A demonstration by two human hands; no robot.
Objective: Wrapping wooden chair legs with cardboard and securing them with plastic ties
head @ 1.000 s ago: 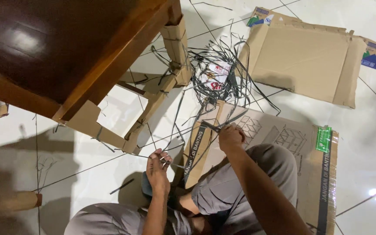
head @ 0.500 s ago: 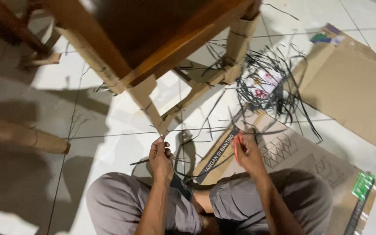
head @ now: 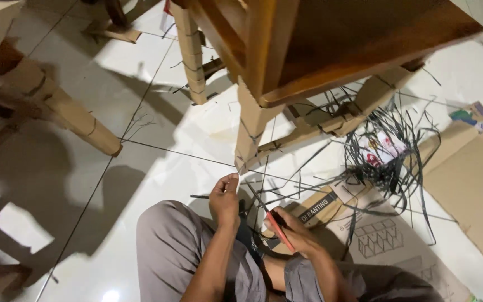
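Note:
My left hand pinches a thin black plastic strap just below the cardboard-wrapped leg of a brown wooden table. My right hand holds a red-handled cutting tool whose blade points up toward that strap. Both hands are over my lap, with my grey-trousered knees bent on the white tiled floor.
A tangle of cut black straps lies to the right on flattened cardboard. Another flat cardboard sheet is at far right. A second wrapped furniture leg lies at left, and more wrapped legs stand behind.
The view has swung left, so the table now fills the upper right. My right hand has dropped nearer my lap with the red tool. My left hand still pinches the strap.

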